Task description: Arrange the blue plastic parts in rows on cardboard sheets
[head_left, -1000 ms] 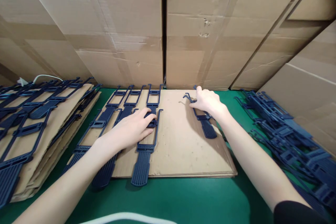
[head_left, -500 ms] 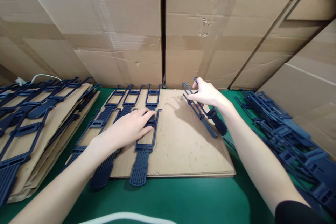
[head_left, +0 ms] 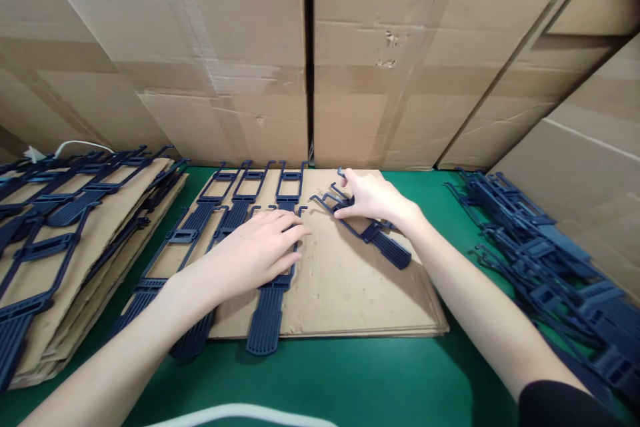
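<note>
My right hand point(head_left: 373, 199) grips a dark blue plastic frame point(head_left: 367, 232), a long open frame with two hooked ends and a ribbed paddle, slanted above the cardboard sheet point(head_left: 345, 300). Parts of a second such piece show around the fingers, mostly hidden. My left hand point(head_left: 267, 243) is open, fingers loosely spread, over another plastic frame point(head_left: 267, 320) lying on the sheet's left half. Whether it touches that frame I cannot tell. More frames point(head_left: 253, 177) of this kind lie in two rows beside and behind it, paddles toward me.
At the left stands a stack of cardboard layers point(head_left: 100, 287) with dark blue frames between and on them. A loose heap of frames point(head_left: 560, 267) lies at the right on the green table point(head_left: 380, 380). Large cartons point(head_left: 240, 47) wall off the back. A white cable point(head_left: 240, 411) crosses the front.
My right hand has moved left and slightly toward me with the frames, which now hang lower over the sheet. My left hand has shifted a little right, its fingers more extended.
</note>
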Tool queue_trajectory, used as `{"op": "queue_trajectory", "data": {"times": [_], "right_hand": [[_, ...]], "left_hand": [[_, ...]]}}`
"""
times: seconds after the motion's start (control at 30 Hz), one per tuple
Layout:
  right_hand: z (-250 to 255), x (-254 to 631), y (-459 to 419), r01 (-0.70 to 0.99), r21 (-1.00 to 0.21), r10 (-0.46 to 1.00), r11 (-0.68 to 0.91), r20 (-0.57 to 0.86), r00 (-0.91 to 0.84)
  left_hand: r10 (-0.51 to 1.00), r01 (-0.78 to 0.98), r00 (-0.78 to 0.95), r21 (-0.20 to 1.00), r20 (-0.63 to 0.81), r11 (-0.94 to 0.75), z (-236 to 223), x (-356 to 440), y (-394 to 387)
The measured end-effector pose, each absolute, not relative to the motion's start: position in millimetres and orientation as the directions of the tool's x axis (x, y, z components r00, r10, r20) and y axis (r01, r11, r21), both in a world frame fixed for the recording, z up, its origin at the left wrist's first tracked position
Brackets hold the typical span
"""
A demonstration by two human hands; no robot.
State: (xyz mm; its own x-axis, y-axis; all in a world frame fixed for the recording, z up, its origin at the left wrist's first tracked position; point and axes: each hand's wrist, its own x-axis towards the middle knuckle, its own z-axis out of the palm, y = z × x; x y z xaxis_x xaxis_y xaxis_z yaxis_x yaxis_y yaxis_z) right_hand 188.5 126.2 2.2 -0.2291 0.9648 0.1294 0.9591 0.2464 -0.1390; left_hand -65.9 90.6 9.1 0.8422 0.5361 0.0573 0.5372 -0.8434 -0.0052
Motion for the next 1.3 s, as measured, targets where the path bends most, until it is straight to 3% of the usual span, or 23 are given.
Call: {"op": "queue_trajectory", "data": {"times": [0.13,0.47,0.53,0.6,0.73,0.8,0.93,1.1,1.3], "right_hand": [[-7.2,179.9,129.3,0.951,-0.108,0.945,0.29,0.189,-0.266],[9.5,152.9,104.9,0.972,0.093,0.965,0.214,0.133,-0.225],[11.7,157.6,106.6,0.973,0.026,0.961,0.228,0.158,-0.229],[12.7,168.9,112.7,0.961,-0.126,0.962,0.246,0.151,-0.227],[14.0,199.7,128.3,0.863,-0.493,0.981,0.114,-0.081,-0.176],[16.2,216.2,133.8,0.849,-0.529,0.984,-0.004,-0.151,-0.09],[20.3,256.6,139.0,0.934,-0.306,0.982,-0.185,-0.098,0.162],[8.6,305.4,146.4,0.89,-0.102,0.889,-0.445,-0.168,0.425],[1.4,292.1,151.0,0.909,0.065,0.884,-0.411,-0.216,0.415]], "left_hand": [[0.5,0.5,0.865,0.026,0.037,-0.866,9.9,-61.4,88.5],[0.381,0.374,0.924,0.135,0.028,-0.918,5.6,-49.2,73.1],[0.368,0.36,0.929,0.148,0.034,-0.921,7.4,-46.6,68.9],[0.364,0.355,0.931,0.151,0.036,-0.923,9.9,-44.3,64.6],[0.363,0.355,0.932,0.164,0.023,-0.921,14.1,-42.8,57.6],[0.368,0.36,0.93,0.168,0.019,-0.918,15.1,-43.3,56.0],[0.382,0.379,0.924,0.168,-0.012,-0.91,16.1,-43.4,55.5],[0.385,0.386,0.922,0.178,-0.041,-0.905,17.0,-41.8,56.0],[0.4,0.403,0.915,0.168,-0.05,-0.9,12.8,-44.0,58.8]]}}
